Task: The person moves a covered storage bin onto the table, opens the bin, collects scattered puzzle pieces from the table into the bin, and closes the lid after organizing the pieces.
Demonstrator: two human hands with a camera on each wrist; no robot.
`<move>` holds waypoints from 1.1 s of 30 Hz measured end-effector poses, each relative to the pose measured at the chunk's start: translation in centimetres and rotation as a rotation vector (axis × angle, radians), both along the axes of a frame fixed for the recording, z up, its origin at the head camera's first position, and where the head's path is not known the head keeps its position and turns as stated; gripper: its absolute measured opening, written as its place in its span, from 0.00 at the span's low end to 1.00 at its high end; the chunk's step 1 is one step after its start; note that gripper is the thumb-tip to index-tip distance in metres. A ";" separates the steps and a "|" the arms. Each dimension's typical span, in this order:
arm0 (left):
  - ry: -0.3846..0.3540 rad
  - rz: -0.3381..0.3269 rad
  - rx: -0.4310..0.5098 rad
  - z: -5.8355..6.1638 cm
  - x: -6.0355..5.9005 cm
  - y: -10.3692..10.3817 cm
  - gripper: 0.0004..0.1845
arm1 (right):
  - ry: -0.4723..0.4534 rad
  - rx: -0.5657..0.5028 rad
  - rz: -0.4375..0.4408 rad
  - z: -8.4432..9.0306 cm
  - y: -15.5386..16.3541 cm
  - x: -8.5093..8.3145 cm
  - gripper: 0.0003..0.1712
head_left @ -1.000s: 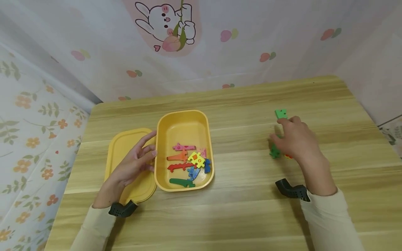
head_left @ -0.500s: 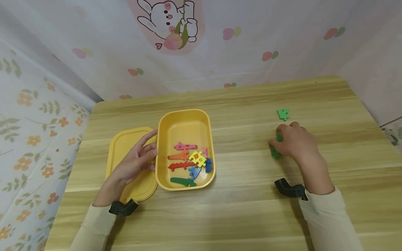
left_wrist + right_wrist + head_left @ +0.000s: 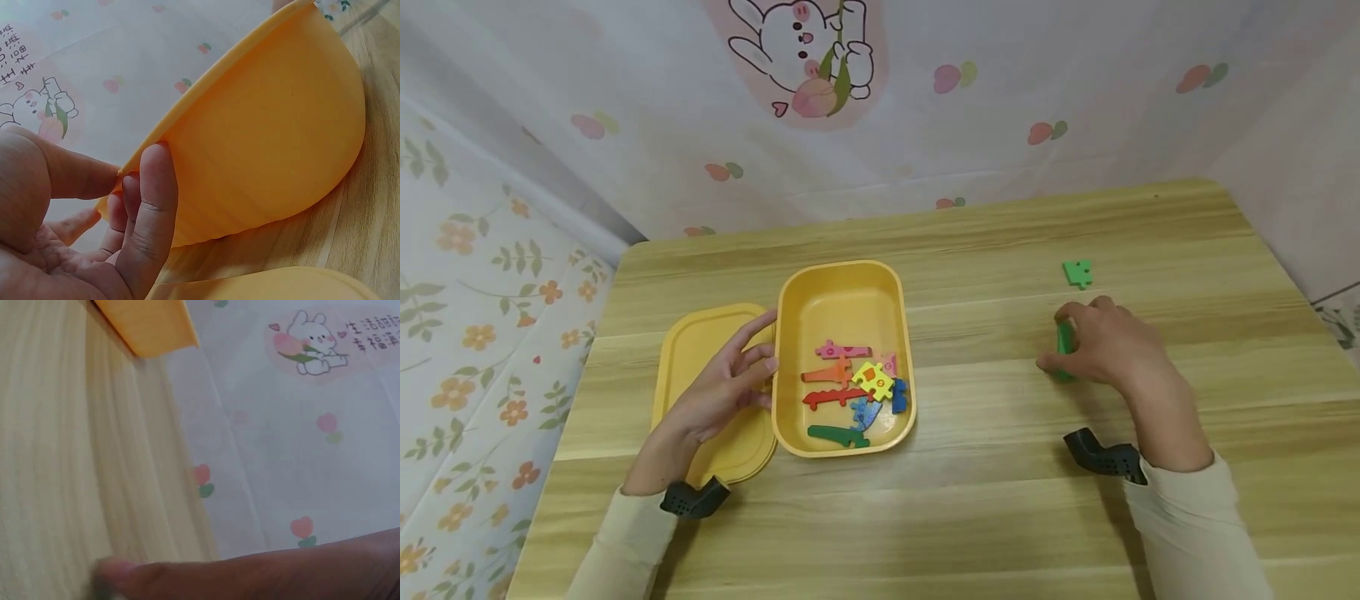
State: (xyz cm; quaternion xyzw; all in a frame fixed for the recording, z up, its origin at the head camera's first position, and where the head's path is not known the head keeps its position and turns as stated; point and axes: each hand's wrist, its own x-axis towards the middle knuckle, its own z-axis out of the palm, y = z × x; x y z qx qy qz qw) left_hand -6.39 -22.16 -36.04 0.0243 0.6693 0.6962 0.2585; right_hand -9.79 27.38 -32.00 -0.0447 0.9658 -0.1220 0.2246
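Note:
My left hand [image 3: 724,385] stays at the left side of a yellow box [image 3: 842,279], its fingertips against the outer wall and rim. In the left wrist view the thumb and fingers lie along that wall [image 3: 269,131]. At the right, my right hand [image 3: 1108,346] pinches a green puzzle piece [image 3: 1064,337] between thumb and fingers, low over the table; the hand partly covers the piece. In the right wrist view only a blurred finger [image 3: 187,579] shows, with the piece largely out of sight. A light green puzzle piece [image 3: 1078,273] lies just beyond this hand.
Several coloured puzzle pieces lie in the front half of the box, among them a yellow piece [image 3: 872,381], a red piece [image 3: 833,398] and a dark green piece [image 3: 838,436]. A yellow lid [image 3: 730,454] lies under my left hand. Behind the wooden table [image 3: 970,517] hangs a printed curtain [image 3: 970,142].
My right hand has come down slightly and its fingers have closed on the green piece, which now stands on edge between them. The left hand and box hold still.

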 end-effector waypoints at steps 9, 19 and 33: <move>0.000 0.003 -0.005 0.3 0.0 0.2 0.39 | -0.025 -0.017 0.040 0.3 0.4 -0.1 0.45; -0.003 0.001 -0.016 0.3 0.0 0.2 0.39 | 0.018 -0.039 0.058 0.1 0.4 -0.1 0.36; -0.007 -0.004 -0.006 0.6 0.1 0.1 0.39 | 0.092 -0.072 0.065 0.0 0.0 -0.3 0.29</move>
